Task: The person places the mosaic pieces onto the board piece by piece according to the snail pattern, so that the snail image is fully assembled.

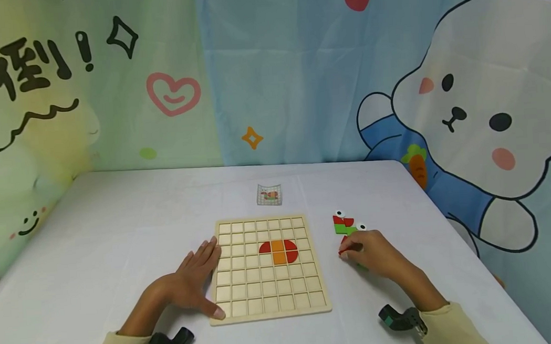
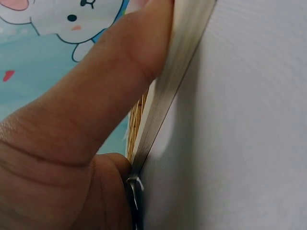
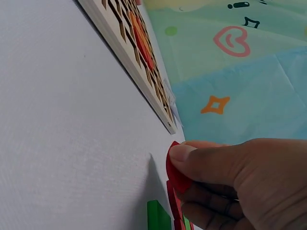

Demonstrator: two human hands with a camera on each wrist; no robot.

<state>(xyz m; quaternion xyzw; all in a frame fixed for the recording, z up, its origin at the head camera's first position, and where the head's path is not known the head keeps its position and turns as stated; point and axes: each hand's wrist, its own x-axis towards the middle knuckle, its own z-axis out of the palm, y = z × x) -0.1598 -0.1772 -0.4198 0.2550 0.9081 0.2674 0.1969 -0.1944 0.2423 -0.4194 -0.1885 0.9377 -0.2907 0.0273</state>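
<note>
A wooden grid board lies on the white table. Orange pieces fill two of its cells, flanked by rounded red pieces on the right and one red quarter-round piece on the left. My left hand rests along the board's left edge, fingers extended and thumb at the near corner. To the right of the board, my right hand pinches a small red piece with a curved edge between thumb and fingers. Beneath and beside that hand lie green pieces and more red ones, partly hidden.
Beyond the right hand are loose red and green pieces and round white eye pieces. A small printed card with a grid picture lies behind the board. A cartoon-printed curtain hangs at the table's far edge.
</note>
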